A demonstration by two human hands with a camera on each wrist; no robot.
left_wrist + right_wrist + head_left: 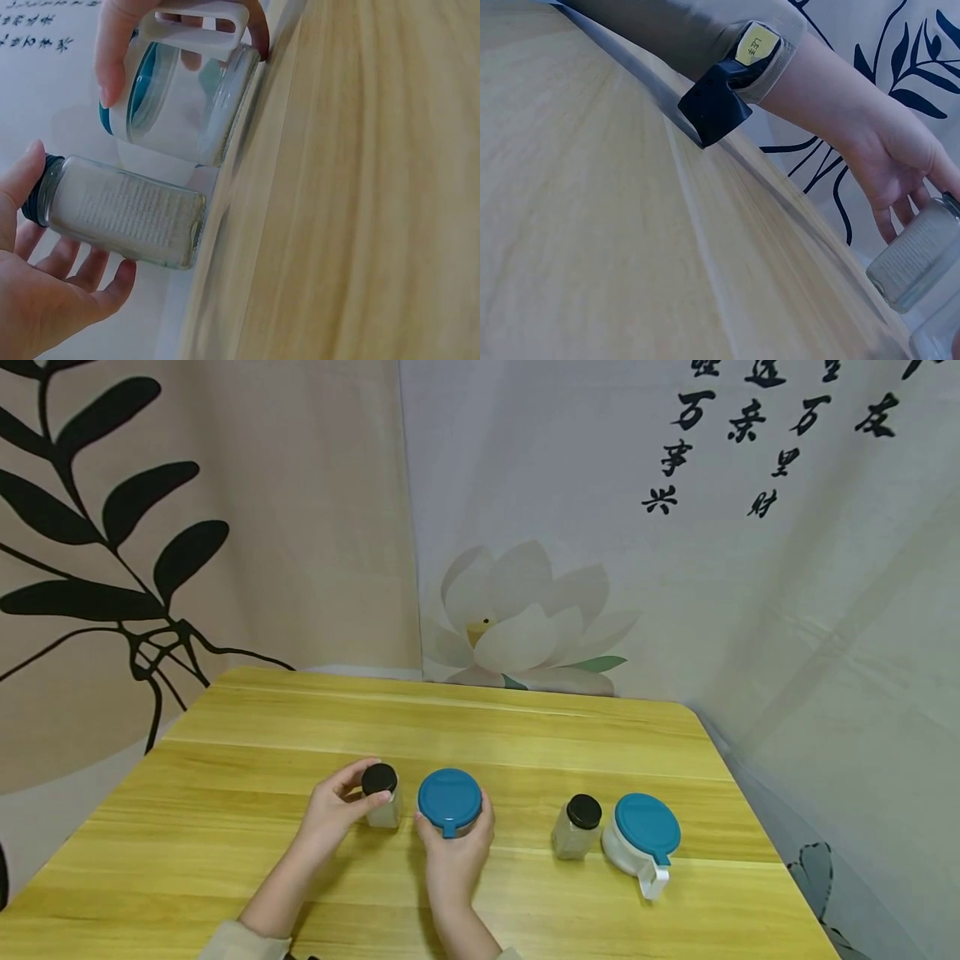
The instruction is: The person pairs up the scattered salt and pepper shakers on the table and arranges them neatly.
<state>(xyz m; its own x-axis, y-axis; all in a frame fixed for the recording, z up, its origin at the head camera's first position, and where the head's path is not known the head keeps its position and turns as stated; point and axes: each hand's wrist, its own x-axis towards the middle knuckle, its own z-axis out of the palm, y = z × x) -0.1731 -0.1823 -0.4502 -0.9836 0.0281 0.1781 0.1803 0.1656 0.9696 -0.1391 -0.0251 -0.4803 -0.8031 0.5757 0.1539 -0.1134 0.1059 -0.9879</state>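
My left hand (pixel 335 806) grips a small clear glass spice jar (pixel 124 214) by its black lid (pixel 379 778), thumb on the near side and fingers on the far side. Just to its right, my right hand (pixel 459 860) holds a wider clear jar (pixel 176 105) with a blue flip lid (pixel 450 797) and a white handle (pixel 202 26), fingers wrapped around its side. The two jars stand close together with a narrow gap. In the right wrist view, the left hand (pixel 896 161) and its spice jar (pixel 915 255) appear at the right edge; the right hand is barely visible there.
On the right of the wooden table (pixel 262 718) stand another black-lidded glass jar (pixel 574 835) and another blue-lidded jar (pixel 647 827), its white handle facing forward. Printed cloths (pixel 315 527) hang behind. A black wrist mount (pixel 716 105) sits on the left sleeve.
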